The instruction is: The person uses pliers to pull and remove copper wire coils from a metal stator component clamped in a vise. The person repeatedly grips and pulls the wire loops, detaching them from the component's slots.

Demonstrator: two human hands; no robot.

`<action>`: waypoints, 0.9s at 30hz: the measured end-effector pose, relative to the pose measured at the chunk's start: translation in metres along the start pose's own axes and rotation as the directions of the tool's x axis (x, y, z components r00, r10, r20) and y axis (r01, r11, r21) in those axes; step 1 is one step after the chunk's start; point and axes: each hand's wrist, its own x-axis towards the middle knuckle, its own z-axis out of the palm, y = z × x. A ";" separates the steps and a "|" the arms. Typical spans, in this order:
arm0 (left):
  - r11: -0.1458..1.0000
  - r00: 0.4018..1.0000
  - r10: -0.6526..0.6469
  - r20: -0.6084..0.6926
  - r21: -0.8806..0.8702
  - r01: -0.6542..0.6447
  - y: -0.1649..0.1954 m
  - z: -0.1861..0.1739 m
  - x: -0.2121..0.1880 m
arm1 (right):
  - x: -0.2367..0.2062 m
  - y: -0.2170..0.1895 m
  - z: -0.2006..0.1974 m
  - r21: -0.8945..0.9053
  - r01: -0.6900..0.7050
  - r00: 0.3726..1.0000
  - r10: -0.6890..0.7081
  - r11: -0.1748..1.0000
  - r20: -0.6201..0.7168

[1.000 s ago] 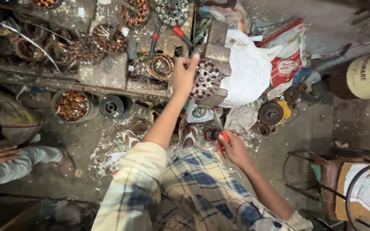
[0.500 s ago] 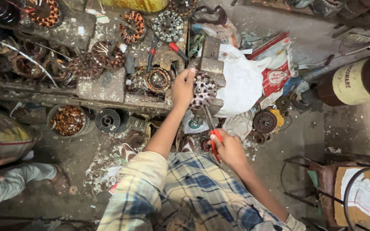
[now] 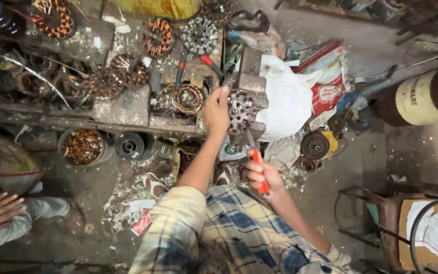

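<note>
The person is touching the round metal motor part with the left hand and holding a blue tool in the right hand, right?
Not quite. The tool in the right hand has a red handle, not blue; the head view shows it. The rest is right: the left hand is on the round metal motor part at the edge of the cluttered workbench.

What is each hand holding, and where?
Right hand grips a red-handled tool by its handle. Left hand rests on the stator's left edge.

Bench (image 3: 122,109): my low, dirty worktop.
On it: copper-wound coils (image 3: 157,36), red-handled pliers (image 3: 181,68).
Floor (image 3: 102,203): white scraps, tin of copper bits (image 3: 82,146).
</note>
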 end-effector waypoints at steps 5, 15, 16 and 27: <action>0.998 0.998 -0.045 0.031 0.044 0.044 -0.001 -0.004 -0.001 | 0.013 0.016 0.008 -0.310 0.023 0.947 -0.120 0.950 -0.298; 1.000 0.998 -0.012 0.070 0.020 0.011 -0.018 0.003 0.005 | 0.012 0.006 0.023 -0.673 -0.286 0.883 -0.461 -0.681 0.091; 1.000 0.998 0.011 0.064 0.015 -0.012 -0.020 0.004 0.006 | 0.006 0.004 0.017 -0.648 -0.206 0.898 -0.405 -0.734 0.173; 0.996 0.991 -0.058 0.124 -0.053 0.065 -0.024 -0.004 0.001 | 0.036 0.013 -0.120 -0.253 -0.425 0.782 -0.211 -0.869 -0.587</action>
